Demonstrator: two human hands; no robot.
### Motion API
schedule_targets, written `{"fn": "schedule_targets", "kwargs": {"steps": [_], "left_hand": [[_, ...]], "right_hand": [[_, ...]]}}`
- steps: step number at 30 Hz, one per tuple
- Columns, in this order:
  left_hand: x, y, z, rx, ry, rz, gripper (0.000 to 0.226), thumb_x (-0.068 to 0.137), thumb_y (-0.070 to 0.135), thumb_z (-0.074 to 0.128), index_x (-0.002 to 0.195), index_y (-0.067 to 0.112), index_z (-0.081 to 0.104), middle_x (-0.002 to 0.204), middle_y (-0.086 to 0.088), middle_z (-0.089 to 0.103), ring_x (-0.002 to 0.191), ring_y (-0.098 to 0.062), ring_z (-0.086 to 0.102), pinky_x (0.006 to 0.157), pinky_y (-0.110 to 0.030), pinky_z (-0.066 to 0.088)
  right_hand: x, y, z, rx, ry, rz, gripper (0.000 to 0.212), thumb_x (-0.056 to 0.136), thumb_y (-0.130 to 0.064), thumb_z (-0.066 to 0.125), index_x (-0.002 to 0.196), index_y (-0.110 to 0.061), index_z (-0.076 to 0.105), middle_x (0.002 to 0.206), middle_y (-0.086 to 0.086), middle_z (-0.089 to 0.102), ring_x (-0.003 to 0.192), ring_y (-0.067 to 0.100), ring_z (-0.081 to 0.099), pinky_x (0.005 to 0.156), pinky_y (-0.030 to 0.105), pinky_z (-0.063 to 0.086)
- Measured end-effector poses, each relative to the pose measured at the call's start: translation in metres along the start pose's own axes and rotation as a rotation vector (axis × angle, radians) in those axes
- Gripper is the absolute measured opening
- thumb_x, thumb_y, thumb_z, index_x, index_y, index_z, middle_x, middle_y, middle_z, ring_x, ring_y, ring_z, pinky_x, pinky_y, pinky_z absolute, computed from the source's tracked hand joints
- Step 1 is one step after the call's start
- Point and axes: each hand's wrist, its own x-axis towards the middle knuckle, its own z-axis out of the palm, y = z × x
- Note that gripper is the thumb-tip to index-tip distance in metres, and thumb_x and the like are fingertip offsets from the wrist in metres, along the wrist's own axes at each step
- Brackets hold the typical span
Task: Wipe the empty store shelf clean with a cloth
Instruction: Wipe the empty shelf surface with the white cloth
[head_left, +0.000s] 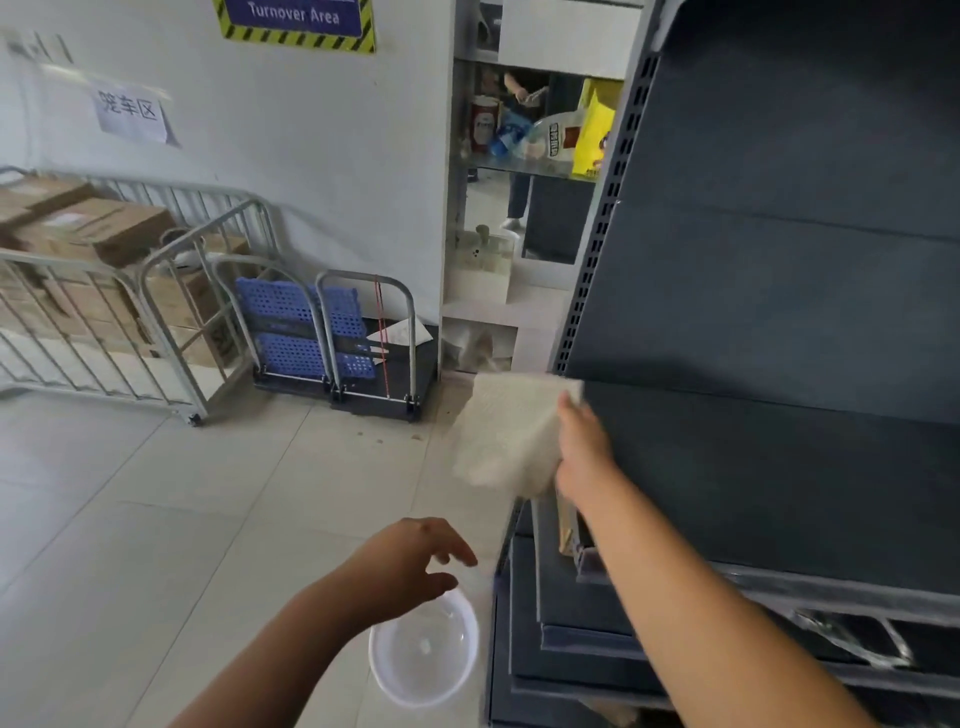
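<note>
Mid-frame, the right hand pinches the pale cloth at the dark shelf's left edge; the left hand hangs open, holding nothing (above a white basin). Better to flatten the cloth and sweep in long overlapping strokes.

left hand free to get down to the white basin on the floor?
Probably yes. The left hand hangs open and empty right above the basin, nothing between them; the right hand holds the cloth.

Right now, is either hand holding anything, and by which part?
Right hand grips the cloth by its right edge; the rest hangs loose. Left hand holds nothing, fingers spread.
</note>
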Motion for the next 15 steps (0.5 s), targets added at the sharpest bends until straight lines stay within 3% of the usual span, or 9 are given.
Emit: {"fn": "schedule_targets", "kwargs": {"steps": [2,4,7,9,12,14,15], "left_hand": [[-0.001,-0.009,-0.007,0.004,0.0,-0.01,0.024,0.083,0.026,0.07,0.103,0.038,0.067,0.104,0.023,0.062,0.091,0.006,0.057,0.08,-0.017,0.048],[0.0,-0.015,-0.011,0.006,0.001,-0.02,0.023,0.083,0.026,0.07,0.103,0.037,0.067,0.103,0.024,0.062,0.092,0.006,0.057,0.084,-0.02,0.049],[0.005,-0.016,-0.014,0.012,0.001,-0.025,0.022,0.084,0.027,0.068,0.104,0.036,0.066,0.102,0.023,0.062,0.092,0.006,0.057,0.085,-0.022,0.05],[0.008,-0.016,-0.014,0.019,0.01,-0.041,0.022,0.084,0.028,0.067,0.105,0.036,0.066,0.105,0.02,0.064,0.093,0.004,0.058,0.084,-0.023,0.05],[0.011,-0.014,-0.013,0.033,0.052,-0.088,0.023,0.084,0.029,0.067,0.106,0.036,0.066,0.107,0.018,0.065,0.093,0.003,0.058,0.084,-0.024,0.05],[0.011,-0.013,-0.011,0.044,0.09,-0.118,0.024,0.084,0.03,0.067,0.106,0.037,0.066,0.106,0.02,0.064,0.092,0.004,0.057,0.083,-0.022,0.05],[0.011,-0.013,-0.01,0.05,0.106,-0.128,0.024,0.083,0.03,0.067,0.106,0.038,0.065,0.105,0.021,0.064,0.091,0.005,0.057,0.083,-0.022,0.05]], "right_hand": [[0.006,-0.026,-0.02,0.059,0.047,-0.069,0.015,0.096,-0.032,0.049,0.096,-0.023,0.062,0.101,0.007,0.067,0.088,0.024,0.064,0.07,0.036,0.053],[0.009,-0.05,-0.043,-0.015,0.126,-0.22,0.015,0.095,-0.031,0.049,0.094,-0.025,0.062,0.105,0.006,0.067,0.09,0.021,0.064,0.072,0.033,0.052],[0.015,-0.069,-0.077,-0.298,0.274,-0.526,0.022,0.091,-0.034,0.044,0.107,-0.035,0.061,0.104,-0.006,0.068,0.101,0.022,0.063,0.08,0.031,0.048],[0.029,-0.062,-0.096,-0.561,0.339,-0.615,0.03,0.092,-0.035,0.042,0.119,-0.04,0.055,0.118,-0.003,0.067,0.109,0.024,0.06,0.086,0.034,0.047],[0.056,-0.024,-0.105,-0.901,0.286,-0.45,0.04,0.098,-0.028,0.04,0.137,-0.026,0.046,0.129,0.018,0.06,0.114,0.037,0.056,0.092,0.038,0.043],[0.061,0.009,-0.098,-1.148,0.136,-0.332,0.041,0.099,-0.026,0.036,0.14,-0.025,0.042,0.136,0.016,0.054,0.12,0.037,0.051,0.097,0.039,0.039],[0.06,0.024,-0.091,-1.289,0.077,-0.357,0.042,0.099,-0.025,0.035,0.14,-0.026,0.041,0.143,0.011,0.048,0.128,0.034,0.044,0.103,0.04,0.035]]}}
